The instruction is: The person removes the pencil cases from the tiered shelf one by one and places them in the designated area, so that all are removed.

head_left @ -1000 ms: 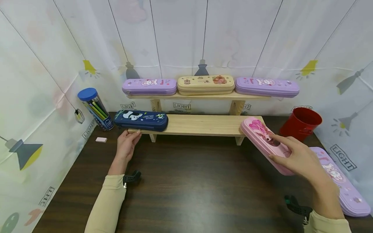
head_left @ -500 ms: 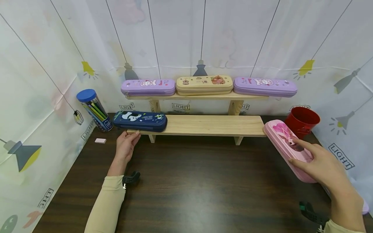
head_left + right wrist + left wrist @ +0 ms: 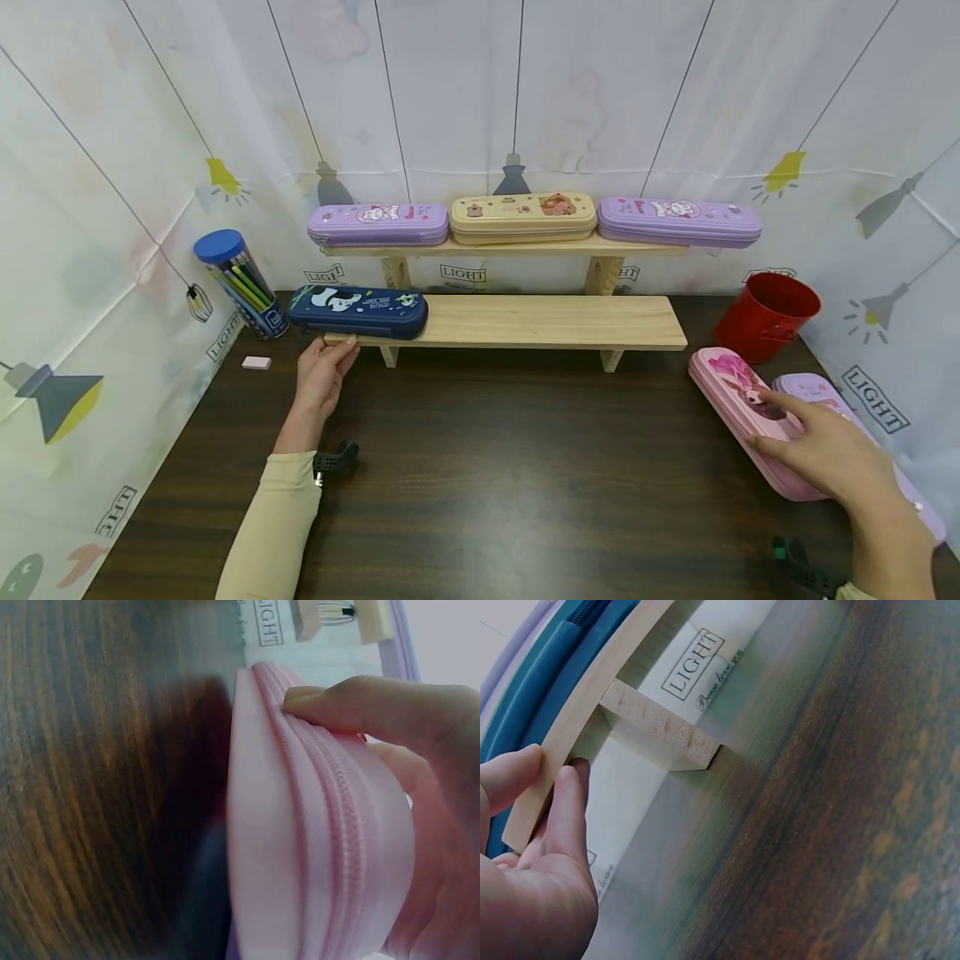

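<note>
My right hand [image 3: 832, 446] grips a pink zippered pencil case [image 3: 738, 408] across its width, at the right of the head view. In the right wrist view the thumb presses along the zipper side of the pink case [image 3: 270, 825], close over the dark table. A purple pencil case [image 3: 813, 387] lies partly hidden behind it. At the left, my left hand [image 3: 318, 379] pinches the front left edge of the lower wooden shelf board [image 3: 540, 321], thumb above and fingers beneath in the left wrist view. A navy panda pencil case [image 3: 360, 312] lies on that board just above the hand.
On the upper shelf board [image 3: 510, 248] sit a purple case [image 3: 378, 225], a cream case [image 3: 525, 218] and another purple case [image 3: 678, 222]. A red bucket [image 3: 765, 321] stands at the right, a pencil tub [image 3: 243, 287] at the left, near a small eraser [image 3: 257, 363].
My right hand has carried the pink pencil case away from the shelf's right end, rightward and down toward the table beside the purple case. The left hand keeps its pinch on the shelf.
</note>
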`<control>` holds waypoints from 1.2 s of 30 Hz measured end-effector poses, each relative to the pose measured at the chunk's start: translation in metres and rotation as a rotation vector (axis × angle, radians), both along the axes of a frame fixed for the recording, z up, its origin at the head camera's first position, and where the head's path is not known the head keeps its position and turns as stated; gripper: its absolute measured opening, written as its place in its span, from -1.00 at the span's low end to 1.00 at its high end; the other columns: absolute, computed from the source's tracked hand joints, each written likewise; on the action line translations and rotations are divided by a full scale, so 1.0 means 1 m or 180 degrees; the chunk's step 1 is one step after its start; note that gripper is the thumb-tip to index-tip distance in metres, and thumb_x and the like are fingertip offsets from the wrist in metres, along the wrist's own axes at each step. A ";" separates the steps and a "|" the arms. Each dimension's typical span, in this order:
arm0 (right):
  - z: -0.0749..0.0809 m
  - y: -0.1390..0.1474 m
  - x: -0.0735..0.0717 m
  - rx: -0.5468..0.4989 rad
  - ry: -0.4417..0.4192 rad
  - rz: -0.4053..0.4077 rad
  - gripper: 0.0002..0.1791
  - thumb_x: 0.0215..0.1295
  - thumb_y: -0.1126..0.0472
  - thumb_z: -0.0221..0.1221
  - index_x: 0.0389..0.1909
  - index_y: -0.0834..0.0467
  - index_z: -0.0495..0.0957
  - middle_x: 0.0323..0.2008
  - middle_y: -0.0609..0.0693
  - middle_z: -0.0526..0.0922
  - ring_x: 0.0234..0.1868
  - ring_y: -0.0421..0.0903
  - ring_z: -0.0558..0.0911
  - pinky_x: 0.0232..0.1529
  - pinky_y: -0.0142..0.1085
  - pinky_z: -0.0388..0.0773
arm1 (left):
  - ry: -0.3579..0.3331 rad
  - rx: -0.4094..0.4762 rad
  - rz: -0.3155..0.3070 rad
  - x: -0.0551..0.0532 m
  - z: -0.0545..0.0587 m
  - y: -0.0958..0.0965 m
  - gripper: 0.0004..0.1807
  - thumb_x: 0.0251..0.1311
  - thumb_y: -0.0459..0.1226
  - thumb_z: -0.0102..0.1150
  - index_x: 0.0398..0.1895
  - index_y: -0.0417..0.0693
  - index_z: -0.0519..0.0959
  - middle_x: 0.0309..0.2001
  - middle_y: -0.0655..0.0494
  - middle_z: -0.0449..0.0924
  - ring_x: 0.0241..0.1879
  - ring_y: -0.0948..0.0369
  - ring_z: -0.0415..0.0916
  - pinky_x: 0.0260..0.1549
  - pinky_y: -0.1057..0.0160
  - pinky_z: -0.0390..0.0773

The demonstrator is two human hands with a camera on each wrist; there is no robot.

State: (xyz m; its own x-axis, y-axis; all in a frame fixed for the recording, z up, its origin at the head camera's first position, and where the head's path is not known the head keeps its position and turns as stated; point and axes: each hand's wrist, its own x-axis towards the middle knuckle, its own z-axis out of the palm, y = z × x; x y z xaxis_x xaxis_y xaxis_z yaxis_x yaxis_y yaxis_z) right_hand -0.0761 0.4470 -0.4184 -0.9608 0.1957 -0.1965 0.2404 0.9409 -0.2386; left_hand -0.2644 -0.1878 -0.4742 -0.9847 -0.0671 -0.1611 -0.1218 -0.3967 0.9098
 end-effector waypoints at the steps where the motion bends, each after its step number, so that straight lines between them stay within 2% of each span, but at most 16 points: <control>1: 0.000 0.000 0.000 -0.0013 -0.0062 -0.0009 0.10 0.05 -0.44 0.25 0.44 0.20 0.23 0.23 0.58 0.33 0.04 0.56 0.38 -0.25 0.48 0.45 | -0.0005 0.0004 0.0002 0.000 0.000 0.000 -0.61 0.33 -0.40 0.18 0.16 -0.17 0.33 -0.17 0.23 0.66 -0.18 0.42 0.67 -0.02 0.48 0.67; 5: 0.000 0.001 -0.002 -0.0021 -0.0166 0.0015 0.09 0.08 -0.42 0.24 0.45 0.22 0.19 0.24 0.57 0.29 0.05 0.56 0.37 -0.22 0.47 0.45 | -0.0016 0.0014 0.0014 0.000 -0.001 0.000 -0.61 0.33 -0.40 0.18 0.15 -0.17 0.33 -0.18 0.23 0.68 -0.19 0.41 0.67 0.00 0.45 0.67; 11: 0.000 -0.002 -0.002 0.0090 -0.0186 0.0000 0.13 0.07 -0.48 0.21 0.45 0.23 0.17 0.24 0.56 0.31 0.06 0.59 0.36 -0.23 0.47 0.45 | -0.0011 0.0059 0.0013 0.000 -0.001 0.000 -0.63 0.34 -0.41 0.17 0.15 -0.17 0.34 -0.18 0.23 0.68 -0.18 0.41 0.68 0.18 0.32 0.57; 15: 0.000 -0.003 -0.001 0.0117 -0.0172 0.0012 0.14 0.06 -0.50 0.20 0.43 0.24 0.19 0.24 0.57 0.31 0.07 0.61 0.37 -0.21 0.48 0.45 | 0.0012 0.0040 0.0026 0.000 -0.001 0.000 -0.63 0.34 -0.41 0.16 0.15 -0.17 0.34 -0.18 0.23 0.68 -0.18 0.42 0.68 0.16 0.33 0.59; 22: 0.006 -0.005 -0.002 0.0088 -0.0382 0.0005 0.19 0.06 -0.51 0.19 0.44 0.31 0.14 0.23 0.63 0.25 0.08 0.63 0.33 -0.15 0.49 0.44 | 0.0015 -0.0011 0.0021 0.000 -0.002 -0.001 -0.69 0.33 -0.40 0.18 0.08 -0.09 0.38 -0.16 0.23 0.66 -0.17 0.41 0.67 0.23 0.28 0.54; 27: 0.010 -0.008 -0.005 0.0137 -0.0255 0.0072 0.18 0.07 -0.51 0.18 0.42 0.31 0.17 0.24 0.60 0.27 0.12 0.61 0.31 -0.11 0.54 0.39 | 0.0008 0.0010 0.0022 0.000 -0.001 -0.001 -0.68 0.33 -0.41 0.18 0.08 -0.10 0.38 -0.15 0.22 0.65 -0.17 0.41 0.66 0.17 0.34 0.59; 33: 0.015 -0.019 -0.011 0.0058 0.0167 0.0256 0.12 0.12 -0.45 0.20 0.45 0.28 0.18 0.25 0.54 0.36 0.16 0.52 0.37 -0.04 0.49 0.41 | 0.0060 -0.0029 0.0021 0.000 -0.002 -0.001 -0.70 0.32 -0.40 0.20 0.06 -0.09 0.40 -0.15 0.21 0.65 -0.17 0.40 0.66 0.19 0.30 0.57; 36: 0.020 -0.029 -0.017 0.0001 0.0230 0.0244 0.13 0.11 -0.45 0.22 0.49 0.22 0.13 0.25 0.56 0.32 0.14 0.54 0.36 -0.09 0.50 0.43 | 0.0085 -0.0032 0.0009 -0.001 -0.003 0.000 -0.72 0.34 -0.41 0.18 0.04 -0.08 0.39 -0.15 0.22 0.63 -0.17 0.41 0.65 0.12 0.38 0.63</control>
